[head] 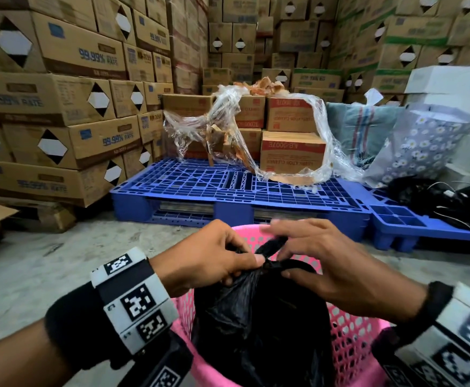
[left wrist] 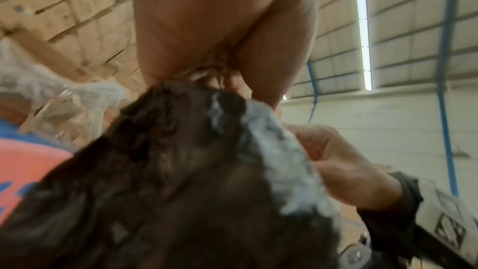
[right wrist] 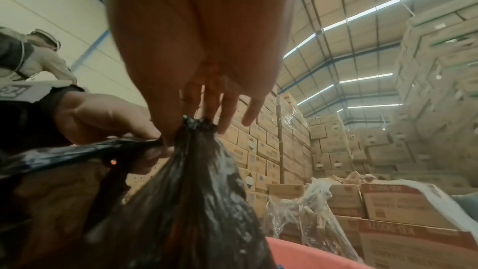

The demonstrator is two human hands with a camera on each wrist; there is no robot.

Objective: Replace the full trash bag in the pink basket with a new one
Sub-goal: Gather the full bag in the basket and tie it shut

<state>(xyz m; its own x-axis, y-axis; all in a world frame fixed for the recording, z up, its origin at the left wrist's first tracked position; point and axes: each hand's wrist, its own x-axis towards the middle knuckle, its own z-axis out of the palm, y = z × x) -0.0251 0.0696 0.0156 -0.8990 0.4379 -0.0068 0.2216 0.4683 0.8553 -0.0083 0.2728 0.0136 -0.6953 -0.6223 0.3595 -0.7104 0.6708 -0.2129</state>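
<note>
Black trash bag [head: 259, 325] sitting in the pink basket [head: 348, 342] at 6 o'clock, neck bunched up. Left hand [head: 208, 255] pinching one twisted bit of the top; right hand [head: 331, 263] pinching the other. Blue pallet [head: 228, 188] at 12 o'clock, boxes [head: 292, 152] on top.
</note>
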